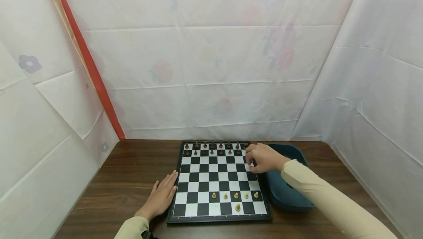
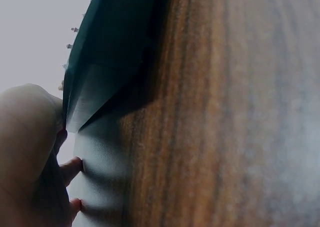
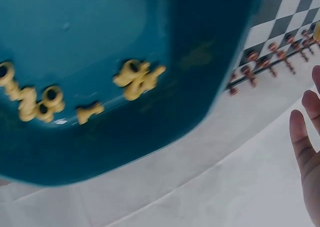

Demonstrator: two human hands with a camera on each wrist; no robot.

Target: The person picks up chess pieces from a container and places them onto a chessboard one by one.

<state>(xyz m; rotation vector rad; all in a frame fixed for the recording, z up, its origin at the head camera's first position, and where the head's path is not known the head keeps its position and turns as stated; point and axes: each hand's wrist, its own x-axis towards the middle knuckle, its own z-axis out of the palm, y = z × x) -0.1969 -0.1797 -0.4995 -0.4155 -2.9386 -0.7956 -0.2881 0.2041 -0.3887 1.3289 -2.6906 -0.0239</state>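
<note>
Basin: blue, just beside the chessboard's right edge, partly hidden under the right sleeve.
Dark pieces: 2 rows along the far edge, the right end partly covered by the right hand.
Right wrist view: alone clearly shows basin pieces, yellow, and 1 held piece, pinched by the right hand above the board's right edge.
Left hand: fingers straight, touching the left edge.
Standing pieces: 6, yellow, towards the near right corner.

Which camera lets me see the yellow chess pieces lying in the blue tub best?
The right wrist view: it looks into the tub, and the yellow pieces lie in plain sight, though blurred. The head view shows the tub partly behind a sleeve, with no pieces clearly visible inside. The left wrist view shows none of these.
</note>
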